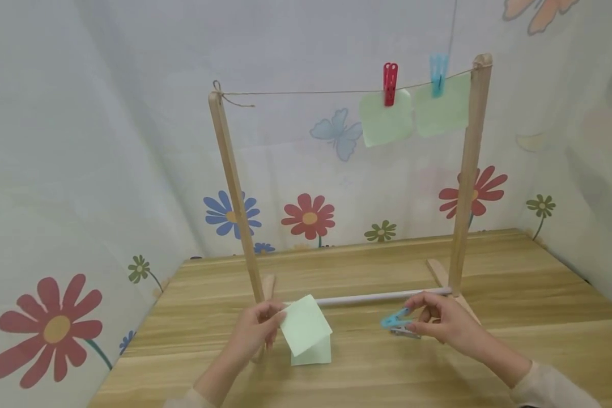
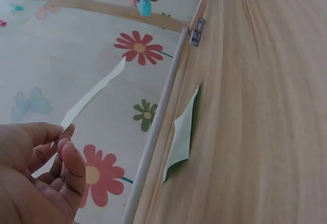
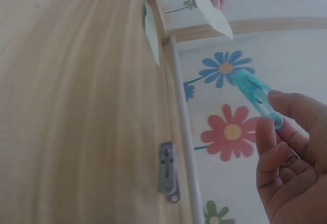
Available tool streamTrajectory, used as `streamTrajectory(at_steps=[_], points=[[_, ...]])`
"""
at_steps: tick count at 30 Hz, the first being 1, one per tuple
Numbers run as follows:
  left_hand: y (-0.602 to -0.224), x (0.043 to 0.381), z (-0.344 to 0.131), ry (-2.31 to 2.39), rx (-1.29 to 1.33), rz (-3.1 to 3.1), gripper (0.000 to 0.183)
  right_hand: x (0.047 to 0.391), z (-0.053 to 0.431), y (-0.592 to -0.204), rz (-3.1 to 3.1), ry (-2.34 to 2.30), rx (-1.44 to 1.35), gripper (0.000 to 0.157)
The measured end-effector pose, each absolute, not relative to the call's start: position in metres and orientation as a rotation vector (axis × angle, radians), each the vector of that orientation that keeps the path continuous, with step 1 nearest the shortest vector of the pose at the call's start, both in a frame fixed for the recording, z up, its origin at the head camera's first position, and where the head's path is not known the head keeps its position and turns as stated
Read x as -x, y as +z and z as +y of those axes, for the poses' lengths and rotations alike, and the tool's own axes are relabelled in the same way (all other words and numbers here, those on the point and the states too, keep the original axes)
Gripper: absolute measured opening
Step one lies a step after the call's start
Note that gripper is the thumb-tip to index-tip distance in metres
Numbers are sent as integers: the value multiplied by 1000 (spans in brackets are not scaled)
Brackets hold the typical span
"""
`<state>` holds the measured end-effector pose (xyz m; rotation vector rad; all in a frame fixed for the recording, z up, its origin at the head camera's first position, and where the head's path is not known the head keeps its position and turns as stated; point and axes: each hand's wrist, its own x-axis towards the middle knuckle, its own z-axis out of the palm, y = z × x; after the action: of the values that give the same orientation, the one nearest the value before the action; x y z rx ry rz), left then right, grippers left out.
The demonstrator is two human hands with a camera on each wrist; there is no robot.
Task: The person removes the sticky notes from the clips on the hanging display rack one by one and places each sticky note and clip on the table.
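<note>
My left hand pinches one corner of a pale green paper square, raised off the table. Below it a second green paper lies on the wood, partly covered in the head view; its curled edges show in the left wrist view. Between thumb and fingertips, my right hand holds a light blue clothespin by its handle end. Under that clothespin, a grey clothespin lies on the table beside the white rod. On the string, a red clothespin and a blue clothespin each hold a green paper.
Two wooden posts carry the string, joined low down by a white rod. Their flat feet rest on the wooden table. A flower-printed cloth hangs behind and at the sides.
</note>
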<state>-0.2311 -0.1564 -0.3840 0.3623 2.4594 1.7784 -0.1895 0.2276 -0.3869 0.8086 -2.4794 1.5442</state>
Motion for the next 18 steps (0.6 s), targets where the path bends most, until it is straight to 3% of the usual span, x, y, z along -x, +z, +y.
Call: streamTrajectory(at_steps=[18], points=[[-413,229,-174,1617,-349,2504,23,182,243,-431,-2540,1506,-725,33]])
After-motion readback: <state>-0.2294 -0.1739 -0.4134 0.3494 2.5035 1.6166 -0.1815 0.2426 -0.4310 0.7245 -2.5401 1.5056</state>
